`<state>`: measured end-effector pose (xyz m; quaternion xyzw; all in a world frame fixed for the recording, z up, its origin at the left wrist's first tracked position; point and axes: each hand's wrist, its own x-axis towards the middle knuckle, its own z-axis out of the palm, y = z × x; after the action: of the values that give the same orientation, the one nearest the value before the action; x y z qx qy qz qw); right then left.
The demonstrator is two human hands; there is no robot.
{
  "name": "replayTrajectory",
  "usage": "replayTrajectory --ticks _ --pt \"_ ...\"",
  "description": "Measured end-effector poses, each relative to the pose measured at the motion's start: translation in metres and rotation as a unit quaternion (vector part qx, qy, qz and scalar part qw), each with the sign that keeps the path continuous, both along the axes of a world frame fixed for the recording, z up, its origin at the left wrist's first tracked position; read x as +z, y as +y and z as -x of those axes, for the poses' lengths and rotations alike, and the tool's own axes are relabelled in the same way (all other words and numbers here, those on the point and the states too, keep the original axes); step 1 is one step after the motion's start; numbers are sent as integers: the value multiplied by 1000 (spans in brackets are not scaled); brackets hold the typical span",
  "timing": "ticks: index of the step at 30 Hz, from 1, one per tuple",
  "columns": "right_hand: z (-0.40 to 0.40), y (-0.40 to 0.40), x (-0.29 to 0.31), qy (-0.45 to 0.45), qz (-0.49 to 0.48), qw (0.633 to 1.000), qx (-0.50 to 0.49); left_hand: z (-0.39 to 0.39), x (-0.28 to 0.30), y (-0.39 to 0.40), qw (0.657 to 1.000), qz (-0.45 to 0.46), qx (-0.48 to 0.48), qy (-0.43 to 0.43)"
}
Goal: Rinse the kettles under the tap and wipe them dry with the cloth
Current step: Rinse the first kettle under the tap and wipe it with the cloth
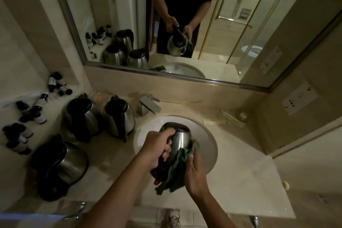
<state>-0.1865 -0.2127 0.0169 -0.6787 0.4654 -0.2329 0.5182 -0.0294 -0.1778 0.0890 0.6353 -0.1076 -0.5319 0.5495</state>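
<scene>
You are at the drying step: your left hand (159, 146) grips the kettle (178, 136) by its handle above the sink (207, 140), while your right hand (194, 170) presses the green cloth (177, 168) against its side. Next, probably turn the kettle to wipe the unwiped steel.

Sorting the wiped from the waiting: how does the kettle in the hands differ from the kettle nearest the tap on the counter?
The held kettle is tilted over the sink; the counter kettle stands upright beside the basin. The left hand grips the held kettle's handle and the right hand presses the green cloth against it; nothing touches the counter kettle. Both are steel with black handles.
</scene>
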Motion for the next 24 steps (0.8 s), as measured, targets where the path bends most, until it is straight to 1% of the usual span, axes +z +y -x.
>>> replayTrajectory --ticks 2,4,6,8,9,10,11,13,14,16,17,20,21,23,24 --pt "-8 -2 18 -3 31 999 10 -1 15 -5 999 -17 -17 -38" --pt "-16 -8 29 9 95 995 17 2 26 -5 998 -16 -11 -62" --pt "-25 -17 37 18 171 984 52 3 30 -3 999 -6 12 -46" --pt "-33 -25 45 49 264 959 89 1 32 -1 999 21 32 -10" --pt "-35 -31 45 57 299 948 91 0 33 1 998 39 39 2" --pt "-36 -36 44 51 313 945 82 0 35 3 998 54 43 5" --pt "-36 -38 41 37 300 951 64 0 36 4 997 66 47 3" --pt "-34 -35 36 -13 231 973 12 0 39 8 995 85 55 1" --pt "-33 -28 34 -22 204 979 -7 -1 41 9 994 90 60 6" --pt "-34 -13 37 -3 200 980 -17 -4 49 11 993 100 66 18" --pt "-35 -9 42 18 227 974 -6 -5 54 10 992 107 70 22" --pt "-43 -12 71 55 347 935 53 -6 72 13 986 132 98 36" --pt "-47 -15 86 58 391 916 73 -6 78 16 983 141 108 46" --pt "-47 -23 109 63 484 866 112 -4 89 22 978 158 114 73" --pt "-44 -28 115 55 509 851 120 -4 94 25 975 167 115 87"
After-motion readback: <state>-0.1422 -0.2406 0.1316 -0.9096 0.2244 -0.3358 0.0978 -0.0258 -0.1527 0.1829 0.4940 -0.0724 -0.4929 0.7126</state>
